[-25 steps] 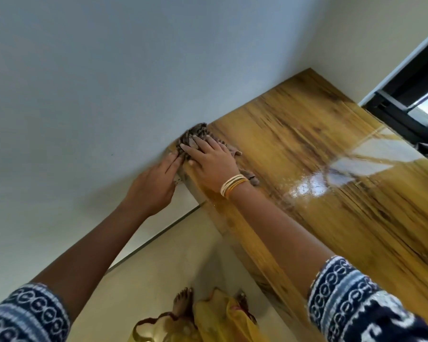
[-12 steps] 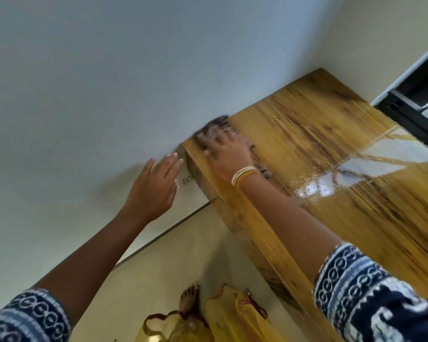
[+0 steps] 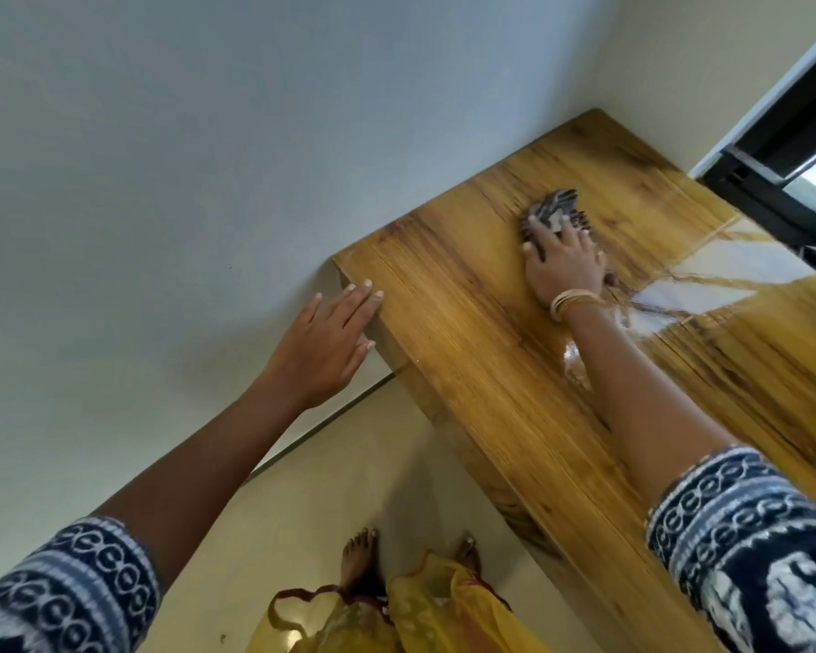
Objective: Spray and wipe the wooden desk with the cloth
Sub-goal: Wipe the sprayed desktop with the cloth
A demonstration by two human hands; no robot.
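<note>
While the right hand [image 3: 564, 268] presses the dark cloth [image 3: 554, 214] flat on the wooden desk [image 3: 467, 351] toward its far side, wiping is under way; the left hand [image 3: 323, 344], fingers straight, rests at the near-left corner. Next, I judge, sweep rightward across the glossy stretch.

A room in a home, by the look of it — plain painted walls [image 3: 208, 134] meet in a corner, and a glossy wooden desk [image 3: 467, 332] is set tight into that corner, its far edge against the wall. At the desk's right edge a dark-framed window [image 3: 773, 157] throws daylight onto the varnish. The floor [image 3: 349, 487] is smooth, pale and bare, and the person stands on it barefoot [image 3: 359, 558] in loose yellow cloth [image 3: 420, 610] — house dress, not work wear.
</note>
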